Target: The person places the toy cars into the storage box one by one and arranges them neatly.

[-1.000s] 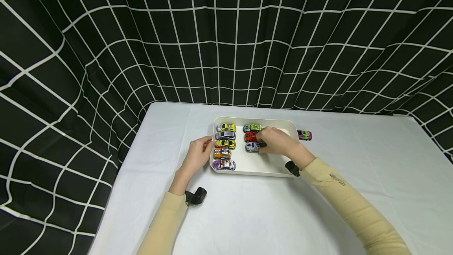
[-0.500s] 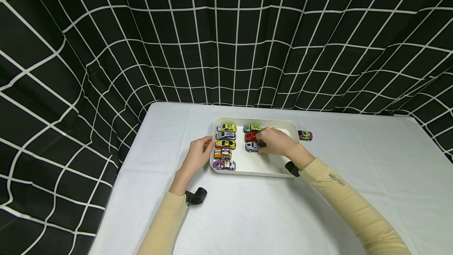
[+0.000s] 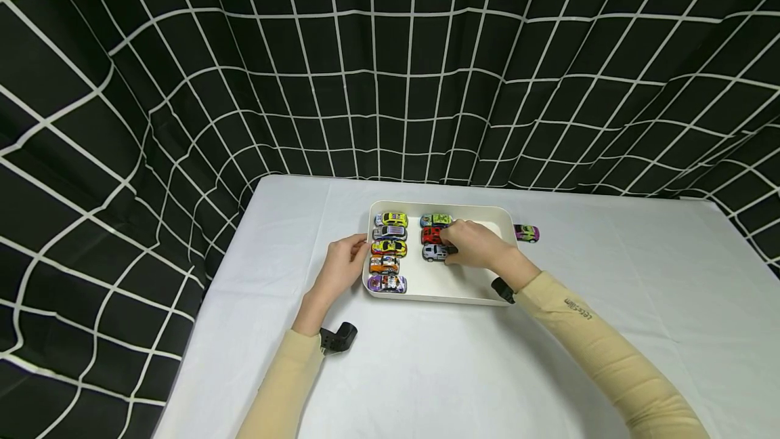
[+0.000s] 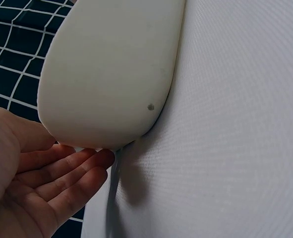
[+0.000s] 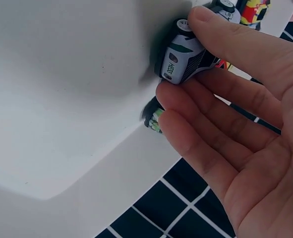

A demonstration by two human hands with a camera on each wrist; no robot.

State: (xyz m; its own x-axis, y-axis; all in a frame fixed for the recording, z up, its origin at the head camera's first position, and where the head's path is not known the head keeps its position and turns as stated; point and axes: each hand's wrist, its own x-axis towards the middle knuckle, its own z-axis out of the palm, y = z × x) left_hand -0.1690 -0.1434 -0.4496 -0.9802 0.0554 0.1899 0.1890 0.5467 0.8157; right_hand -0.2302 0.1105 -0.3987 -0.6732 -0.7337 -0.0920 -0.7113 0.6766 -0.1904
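Backdrop: black cloth w/ white grid (image 3: pixel 183 87), hung behind and to the left. White table (image 3: pixel 426 371) in front.

White tray (image 3: pixel 475 290) mid-table, long side across. Left column holds 5 toy cars, top one yellow (image 3: pixel 391 219), bottom one purple (image 3: pixel 386 283). Second column has 3: green car (image 3: pixel 431 220), red car (image 3: pixel 430 235), grey car (image 3: pixel 434 252).

One purple-green car (image 3: pixel 527 232) sits outside on the table, just beside tray's right rim.

L hand (image 3: pixel 341 266): fingers relaxed, fairly straight, resting against tray's left wall; wrist view shows fingertips (image 4: pixel 94 163) tucked at the wall's lower edge, nothing gripped.

R hand (image 3: pixel 478 246): inside tray, thumb and fingers pinching the grey car's rear end, car down on tray floor below the red one.

Risks, as I judge them:
- Grip is on one end only; car could swivel or roll on its wheels when let go, breaking the column line.
- Knuckles sit close to red and green cars; pulling hand out carelessly could nudge them.
- If L hand slackens, tray may slide on the smooth cloth.
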